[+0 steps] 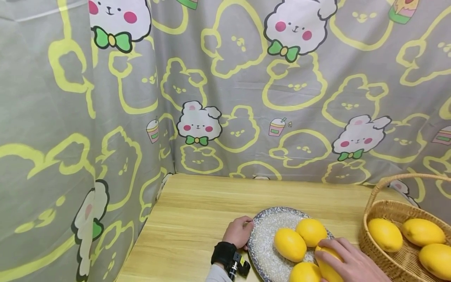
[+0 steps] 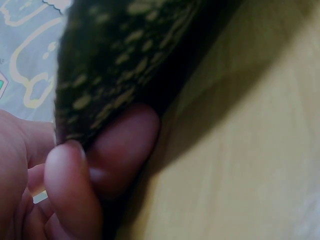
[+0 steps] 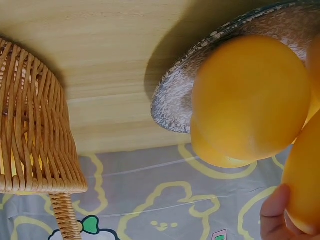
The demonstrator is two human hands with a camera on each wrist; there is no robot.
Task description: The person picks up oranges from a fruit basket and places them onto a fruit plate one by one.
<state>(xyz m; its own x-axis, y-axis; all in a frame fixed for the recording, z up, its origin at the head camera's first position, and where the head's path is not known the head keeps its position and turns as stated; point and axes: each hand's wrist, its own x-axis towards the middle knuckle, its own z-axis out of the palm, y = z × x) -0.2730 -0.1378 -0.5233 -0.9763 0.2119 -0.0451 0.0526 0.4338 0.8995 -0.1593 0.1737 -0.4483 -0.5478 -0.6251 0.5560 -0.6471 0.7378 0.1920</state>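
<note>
The left hand [image 1: 239, 232] pinches the left rim of the plate [image 1: 262, 243]. In the left wrist view the thumb [image 2: 70, 190] lies on top of the rim [image 2: 115, 55] and another finger is under it, so the edge is between them. A black strap is around this wrist.

The plate is grey and speckled. It stands on the wooden counter [image 1: 197, 211], near the front edge. Four lemons lie on it. One lemon [image 1: 290, 244] is in the middle, a second lemon [image 1: 311, 232] is just behind it and touches it, and a third lemon [image 1: 304, 273] is at the front.

The right hand [image 1: 349, 263] grasps the fourth lemon [image 1: 327, 266] at the right side of the plate, with the fingers curled over it from above. In the right wrist view the thumb [image 3: 274, 217] presses on this fruit [image 3: 304, 180], and it is just beside another lemon [image 3: 250, 97] on the plate rim [image 3: 175, 100].

The basket [image 1: 378, 207] is woven, with a handle [image 1: 405, 178], and stands on the counter to the right of the plate, near it but not touching. Three more lemons [image 1: 385, 234] lie inside.

A grey curtain [image 1: 225, 90] with bunny drawings hangs behind and to the left of the counter.
</note>
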